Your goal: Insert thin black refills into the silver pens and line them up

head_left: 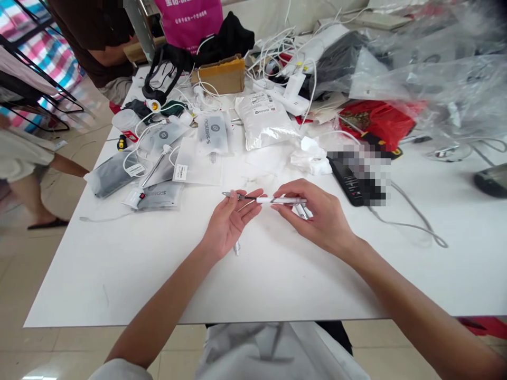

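Note:
Between my two hands lies a pen (264, 200), nearly level above the table. My left hand (225, 227) pinches its grey tip end under the thumb, with the other fingers stretched out behind it. A thin dark section shows between that end and the white part of the barrel. With thumb and fingertips, my right hand (322, 214) grips the clear barrel end. Some shiny clear and silver pieces (301, 211) show just below the right fingers; whether they are held or lie on the table I cannot tell. A small clear-silver piece (236, 248) lies below my left hand.
On the white table (277, 285), packaged pouches (158, 196) lie at the left. A white plastic parcel (263, 119), crumpled tissue (311, 157) and cables stand farther back. Right of my hands is a black, partly blurred device (346, 179). Other people are at the left.

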Demonstrator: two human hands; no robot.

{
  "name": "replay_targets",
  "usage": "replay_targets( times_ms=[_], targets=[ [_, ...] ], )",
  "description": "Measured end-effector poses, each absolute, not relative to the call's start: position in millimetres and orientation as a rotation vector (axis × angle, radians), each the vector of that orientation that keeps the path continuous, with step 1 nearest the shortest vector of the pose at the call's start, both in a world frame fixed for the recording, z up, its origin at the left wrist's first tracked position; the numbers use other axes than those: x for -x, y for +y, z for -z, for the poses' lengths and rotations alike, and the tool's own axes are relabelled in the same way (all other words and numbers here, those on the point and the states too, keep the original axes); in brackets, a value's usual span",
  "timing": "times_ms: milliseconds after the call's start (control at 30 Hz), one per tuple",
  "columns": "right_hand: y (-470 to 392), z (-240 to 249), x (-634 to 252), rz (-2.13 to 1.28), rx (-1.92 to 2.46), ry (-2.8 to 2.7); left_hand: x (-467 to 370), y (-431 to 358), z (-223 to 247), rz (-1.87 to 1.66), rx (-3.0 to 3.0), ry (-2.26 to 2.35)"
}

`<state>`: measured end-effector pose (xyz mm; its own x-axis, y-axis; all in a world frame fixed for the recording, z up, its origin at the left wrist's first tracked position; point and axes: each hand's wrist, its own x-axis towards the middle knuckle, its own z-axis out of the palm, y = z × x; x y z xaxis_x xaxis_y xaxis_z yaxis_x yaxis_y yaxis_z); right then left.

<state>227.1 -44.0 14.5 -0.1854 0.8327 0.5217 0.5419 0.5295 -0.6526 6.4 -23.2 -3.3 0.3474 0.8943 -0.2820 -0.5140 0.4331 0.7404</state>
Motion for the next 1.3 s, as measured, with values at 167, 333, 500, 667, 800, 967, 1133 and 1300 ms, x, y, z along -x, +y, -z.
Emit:
replay_targets(
  times_ms=[167,333,500,667,800,967,1133,1300],
  targets=[
    [-36,-21,-219,-0.394,1.085,-1.83,-2,-21,6,-1.013,-0.458,0.728],
    [-28,-14,-211,-0.422,0.997,-1.772,0,-19,7,-1.021,-0.426,0.696],
    [-24,-2,-207,-0.307,0.895,-1.805,1,-18,7,-0.984,-0.396,0.678],
    [-26,6,-214,-0.241,0.839,-1.798,2,-18,8,-0.976,-0.356,0.683],
    [-29,7,-221,-0.264,0.848,-1.757,2,-18,9,-0.938,-0.358,0.688],
    [-31,6,-226,-0.273,0.865,-1.73,2,-17,8,-0.914,-0.299,0.651],
    [-32,7,-228,-0.318,0.902,-1.704,2,-17,7,-0.905,-0.334,0.655],
    [-33,9,-229,-0.312,0.945,-1.723,2,-16,8,-0.91,-0.362,0.685]
  ],
)
